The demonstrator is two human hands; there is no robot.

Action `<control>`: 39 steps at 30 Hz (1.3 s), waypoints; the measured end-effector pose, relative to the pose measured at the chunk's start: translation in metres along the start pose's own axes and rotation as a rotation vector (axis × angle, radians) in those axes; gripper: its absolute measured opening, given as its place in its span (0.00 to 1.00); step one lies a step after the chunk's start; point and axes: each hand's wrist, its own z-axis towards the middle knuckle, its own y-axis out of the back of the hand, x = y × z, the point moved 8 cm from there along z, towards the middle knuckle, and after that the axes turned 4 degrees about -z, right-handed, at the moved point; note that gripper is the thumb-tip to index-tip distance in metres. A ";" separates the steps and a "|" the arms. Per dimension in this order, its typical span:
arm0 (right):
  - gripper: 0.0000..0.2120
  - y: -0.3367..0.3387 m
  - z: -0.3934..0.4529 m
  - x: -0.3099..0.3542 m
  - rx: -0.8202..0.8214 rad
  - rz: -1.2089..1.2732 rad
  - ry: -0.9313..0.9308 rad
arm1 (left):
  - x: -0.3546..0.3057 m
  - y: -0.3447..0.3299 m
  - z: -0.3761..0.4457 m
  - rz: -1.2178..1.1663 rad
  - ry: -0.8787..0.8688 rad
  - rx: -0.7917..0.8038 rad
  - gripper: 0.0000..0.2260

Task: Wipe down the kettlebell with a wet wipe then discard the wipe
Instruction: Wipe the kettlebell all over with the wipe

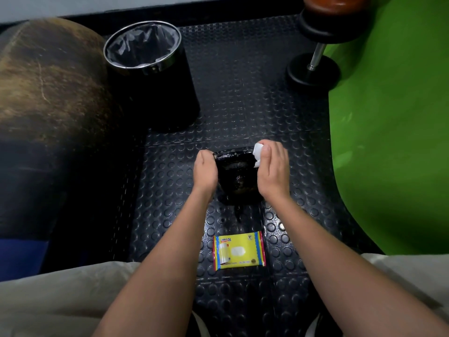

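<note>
A black kettlebell (237, 177) stands on the studded rubber floor in the middle of the view, its surface shiny and wet. My left hand (204, 170) grips the left end of its handle. My right hand (272, 167) holds a crumpled white wet wipe (258, 152) against the right end of the handle. A yellow pack of wet wipes (238, 251) lies flat on the floor just in front of the kettlebell, between my forearms.
A black bin (155, 76) with a chrome rim and grey liner stands open at the back left. A dumbbell (315, 62) leans at the back right. A green surface (393, 132) fills the right side, and a large brown padded object (48, 81) the left.
</note>
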 end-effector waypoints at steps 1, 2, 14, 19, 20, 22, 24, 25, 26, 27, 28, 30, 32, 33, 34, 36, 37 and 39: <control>0.16 -0.001 0.000 -0.001 0.000 0.018 -0.031 | 0.002 0.001 0.001 -0.008 0.009 -0.003 0.11; 0.16 -0.003 0.001 -0.002 0.000 0.033 -0.059 | 0.003 0.002 0.002 -0.013 0.016 -0.005 0.11; 0.15 -0.010 0.001 -0.022 0.094 0.357 -0.552 | 0.006 0.005 0.009 -0.036 0.052 -0.041 0.09; 0.19 -0.025 -0.007 -0.034 0.178 0.548 -0.824 | 0.009 0.006 0.011 -0.049 0.078 -0.042 0.11; 0.19 -0.027 -0.009 -0.036 0.195 0.585 -0.862 | 0.009 0.006 0.011 -0.050 0.080 -0.043 0.11; 0.19 -0.029 -0.010 -0.037 0.223 0.638 -0.926 | 0.008 0.006 0.010 -0.047 0.078 -0.045 0.10; 0.17 -0.027 -0.008 -0.038 0.240 0.644 -0.978 | 0.007 0.005 0.009 -0.044 0.082 -0.041 0.11; 0.15 -0.024 -0.006 -0.037 0.250 0.622 -0.994 | 0.006 0.005 0.008 -0.043 0.087 -0.038 0.11; 0.14 -0.022 -0.004 -0.036 0.273 0.575 -0.997 | 0.005 0.006 0.008 -0.042 0.089 -0.035 0.11; 0.14 -0.018 -0.001 -0.033 0.301 0.503 -0.979 | 0.004 0.007 0.007 -0.038 0.085 -0.031 0.10; 0.15 -0.015 0.005 -0.032 0.324 0.394 -0.924 | 0.004 0.007 0.007 -0.030 0.078 -0.028 0.09; 0.17 -0.010 0.024 -0.021 0.361 0.086 -0.669 | 0.002 0.007 0.006 -0.010 0.058 -0.025 0.10; 0.18 -0.009 0.036 0.010 0.385 -0.218 -0.351 | 0.000 0.007 0.005 0.005 0.037 -0.024 0.10; 0.18 -0.011 0.038 0.028 0.403 -0.376 -0.186 | 0.000 0.007 0.004 0.007 0.031 -0.025 0.11; 0.18 -0.016 0.037 0.046 0.421 -0.529 -0.017 | 0.000 0.007 0.004 0.007 0.026 -0.026 0.12; 0.19 -0.025 0.030 0.075 0.422 -0.710 0.202 | 0.000 0.008 0.003 0.004 0.013 -0.033 0.11; 0.19 -0.029 0.026 0.084 0.435 -0.751 0.244 | 0.000 0.008 0.002 0.000 0.009 -0.033 0.11; 0.19 -0.038 0.022 0.092 0.495 -0.793 0.274 | 0.001 0.009 0.000 0.001 0.010 -0.032 0.11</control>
